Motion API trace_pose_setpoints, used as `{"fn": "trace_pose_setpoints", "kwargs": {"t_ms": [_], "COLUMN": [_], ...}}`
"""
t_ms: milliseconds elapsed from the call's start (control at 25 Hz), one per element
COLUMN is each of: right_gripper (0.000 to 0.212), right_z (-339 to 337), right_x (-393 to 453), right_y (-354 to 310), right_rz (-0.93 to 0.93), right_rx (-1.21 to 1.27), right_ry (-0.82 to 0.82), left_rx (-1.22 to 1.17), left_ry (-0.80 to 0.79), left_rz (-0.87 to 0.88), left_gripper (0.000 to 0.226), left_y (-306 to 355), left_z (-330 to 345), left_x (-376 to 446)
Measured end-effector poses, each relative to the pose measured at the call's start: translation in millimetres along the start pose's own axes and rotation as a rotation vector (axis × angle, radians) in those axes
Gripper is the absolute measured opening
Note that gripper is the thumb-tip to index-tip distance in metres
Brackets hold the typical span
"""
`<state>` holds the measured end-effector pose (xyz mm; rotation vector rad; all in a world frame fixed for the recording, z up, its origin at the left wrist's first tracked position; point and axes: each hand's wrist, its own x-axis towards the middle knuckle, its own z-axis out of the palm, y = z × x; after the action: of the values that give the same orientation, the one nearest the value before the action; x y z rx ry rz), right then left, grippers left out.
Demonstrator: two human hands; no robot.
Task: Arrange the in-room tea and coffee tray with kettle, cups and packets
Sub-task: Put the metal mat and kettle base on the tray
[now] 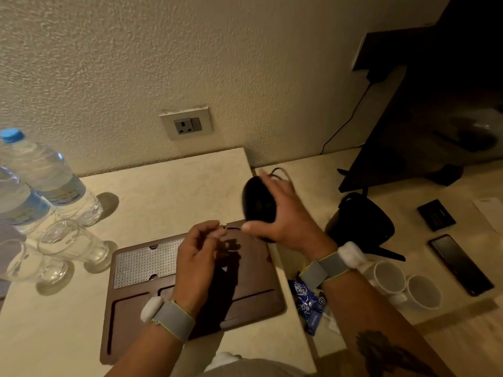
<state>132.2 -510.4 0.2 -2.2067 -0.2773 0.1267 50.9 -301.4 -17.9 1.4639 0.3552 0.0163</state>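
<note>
On the pale worktop point(168, 186) lay the brown tray point(253, 270), with a perforated metal grid point(141, 263) in its upper left part and shallow recesses along its near edge. Above the tray's far right corner the right hand point(283, 213) grasped a round black base point(257, 204), thumb below and fingers spread over the top; the base was tilted, blurred, and partly hidden by the hand, so whether it touched the tray could not be told. A thin black cord point(277, 171) looped just behind the fingers. The left hand point(198, 251) hovered over the middle of the tray, fingers loosely curled; whether this grip pinched something small could not be made out, as its shadow darkened the tray beneath it. Both wrists wore grey straps.

Right of the tray, on a lower surface, stood the dark kettle point(362, 221), hard to read in the dim light. Near it sat two white cups point(405, 284), touching each other, and blue packets point(307, 300) lay partly hidden under the right forearm. A phone point(460, 263) and a black card point(435, 214) lay farther right. At the left edge stood two water bottles point(46, 178) and two glasses point(68, 246), one bottle cut off by the frame. A wall socket point(186, 125) sat above the worktop.
</note>
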Motion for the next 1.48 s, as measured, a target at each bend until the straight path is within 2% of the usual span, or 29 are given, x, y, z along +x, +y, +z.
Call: {"fn": "trace_pose_setpoints", "kwargs": {"t_ms": [80,200,280,400,560,680,800,1000,1240,1360,1480], "right_gripper": [0.133,0.134,0.132,0.126,0.124,0.121,0.117,0.114,0.108,0.108,0.107], "right_z": [40,89,100,105,106,110,113,91,89,87,96], "right_x": [-5,-16,-18,-23,-27,-37,-51,-40,-37,-35,-41], "right_y": [-18,-18,-8,5,13,13,17,22,20,21,26], "right_rz": [-0.041,-0.114,-0.154,-0.174,-0.187,-0.205,-0.218,-0.277,-0.267,-0.223,-0.2], "right_rx": [-0.192,-0.44,-0.544,-0.556,-0.537,-0.607,-0.587,-0.612,-0.588,-0.468,-0.431], "right_ry": [-0.09,-0.18,-0.236,-0.259,-0.34,-0.291,-0.27,-0.402,-0.443,-0.414,-0.308], "left_rx": [-0.014,0.353,0.589,0.994,1.164,1.45,1.604,1.643,1.626,1.566,1.291], "left_ry": [0.09,0.117,0.025,-0.084,-0.1,-0.119,-0.148,-0.225,-0.277,-0.261,-0.098], "left_rz": [-0.073,-0.019,0.062,0.238,0.214,0.317,0.303,0.2,0.159,0.161,0.1], "left_gripper": [0.017,0.025,0.03,0.051,0.057,0.062,0.068,0.085,0.086,0.074,0.052], "left_y": [1,-10,-13,-23,-30,-36,-37,-40,-33,-18,10], "left_z": [-11,-33,-42,-41,-37,-34,-35,-27,-31,-29,-24], "left_x": [8,13,8,1,-7,-16,-19,-18,-12,-8,35]}}
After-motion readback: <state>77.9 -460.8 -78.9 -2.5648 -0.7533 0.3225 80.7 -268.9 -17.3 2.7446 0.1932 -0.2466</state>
